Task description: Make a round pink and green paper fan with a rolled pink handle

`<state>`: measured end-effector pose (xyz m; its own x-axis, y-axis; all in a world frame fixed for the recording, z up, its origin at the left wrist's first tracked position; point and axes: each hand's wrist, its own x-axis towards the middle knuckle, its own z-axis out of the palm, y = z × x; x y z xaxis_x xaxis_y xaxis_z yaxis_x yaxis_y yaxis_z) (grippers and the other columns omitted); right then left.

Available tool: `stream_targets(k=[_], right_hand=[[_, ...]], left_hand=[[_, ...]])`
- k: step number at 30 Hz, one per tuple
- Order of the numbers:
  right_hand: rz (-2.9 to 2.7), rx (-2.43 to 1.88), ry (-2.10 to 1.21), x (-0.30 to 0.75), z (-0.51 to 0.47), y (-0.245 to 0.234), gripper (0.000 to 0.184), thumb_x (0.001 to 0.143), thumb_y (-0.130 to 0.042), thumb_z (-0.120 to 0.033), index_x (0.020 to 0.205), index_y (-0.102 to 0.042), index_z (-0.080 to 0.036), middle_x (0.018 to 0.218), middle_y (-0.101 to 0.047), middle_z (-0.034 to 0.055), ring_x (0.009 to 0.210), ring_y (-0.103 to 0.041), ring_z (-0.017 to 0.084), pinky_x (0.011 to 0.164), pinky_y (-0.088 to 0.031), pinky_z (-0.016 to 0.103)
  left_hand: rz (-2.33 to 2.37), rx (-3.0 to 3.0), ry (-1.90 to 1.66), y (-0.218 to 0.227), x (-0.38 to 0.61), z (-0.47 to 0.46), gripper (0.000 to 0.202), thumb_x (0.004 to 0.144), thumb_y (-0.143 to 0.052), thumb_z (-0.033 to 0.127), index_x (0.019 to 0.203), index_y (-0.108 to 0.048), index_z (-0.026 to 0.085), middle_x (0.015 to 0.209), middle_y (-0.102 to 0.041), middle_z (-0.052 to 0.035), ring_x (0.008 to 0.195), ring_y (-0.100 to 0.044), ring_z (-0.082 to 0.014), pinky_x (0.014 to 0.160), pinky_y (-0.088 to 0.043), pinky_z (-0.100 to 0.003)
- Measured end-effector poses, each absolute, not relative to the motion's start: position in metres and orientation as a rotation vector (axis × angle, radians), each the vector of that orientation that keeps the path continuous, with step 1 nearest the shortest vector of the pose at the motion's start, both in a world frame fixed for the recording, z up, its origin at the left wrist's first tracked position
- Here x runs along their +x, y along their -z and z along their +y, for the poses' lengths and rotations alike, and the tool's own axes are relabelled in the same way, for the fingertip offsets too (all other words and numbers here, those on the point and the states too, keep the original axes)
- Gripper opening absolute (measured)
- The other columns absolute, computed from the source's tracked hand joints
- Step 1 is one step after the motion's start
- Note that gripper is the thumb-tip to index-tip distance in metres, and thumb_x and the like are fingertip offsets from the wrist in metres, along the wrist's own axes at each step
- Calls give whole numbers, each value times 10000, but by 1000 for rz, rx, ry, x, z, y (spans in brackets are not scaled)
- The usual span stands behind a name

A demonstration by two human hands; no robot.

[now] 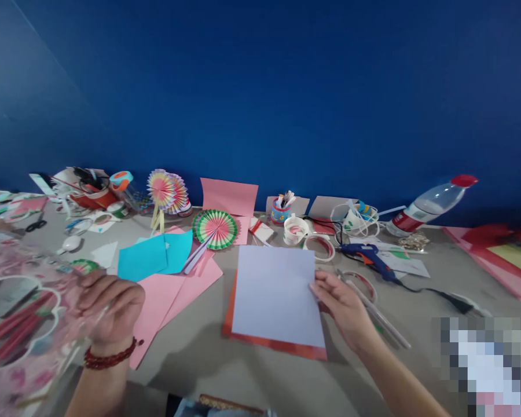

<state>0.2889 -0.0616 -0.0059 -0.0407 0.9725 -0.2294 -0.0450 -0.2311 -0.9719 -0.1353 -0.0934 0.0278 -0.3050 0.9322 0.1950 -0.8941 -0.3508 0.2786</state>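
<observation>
A white sheet of paper (275,292) lies on a red sheet (278,346) in the middle of the grey table (200,359). My right hand (345,310) rests on the white sheet's right edge, fingers bent and pinching that edge. My left hand (110,310), with a red bead bracelet at the wrist, is curled round the edge of a clear patterned plastic bag (24,313) at the left, which has red sticks inside.
Pink sheets (173,292) and a blue sheet (154,255) lie left of centre. Folded paper fans (215,229), tape rolls (323,246), a blue glue gun (367,255) with its cord, a lying water bottle (432,202) and cups stand along the blue wall.
</observation>
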Motion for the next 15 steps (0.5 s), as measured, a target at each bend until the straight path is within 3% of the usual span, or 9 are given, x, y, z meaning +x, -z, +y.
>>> stream_targets(k=[4,8,15], right_hand=[[-1159,-1221,-1633,255,-49,17,392,734,-765,-534,906,-660,-197,735,-677,3,626,-586,148,591,-456,258],[-1136,-1167,-1694,224,-30,28,319,705,-769,-456,859,-651,-203,662,-654,-25,574,-568,138,567,-434,254],[-1144,-1134,-1704,164,0,34,328,728,-704,-406,987,-612,-226,751,-710,-15,677,-658,175,584,-496,263]], left_hand=[[175,464,-1802,-12,-143,-102,180,929,-620,285,770,-596,205,481,-639,97,360,-573,-51,321,-300,-142],[211,437,-1783,4,-154,-103,135,902,-633,278,801,-606,192,507,-641,68,396,-581,-71,347,-327,-152],[244,409,-1854,14,-175,-107,178,859,-674,313,758,-580,201,463,-571,111,349,-513,-52,334,-317,-142]])
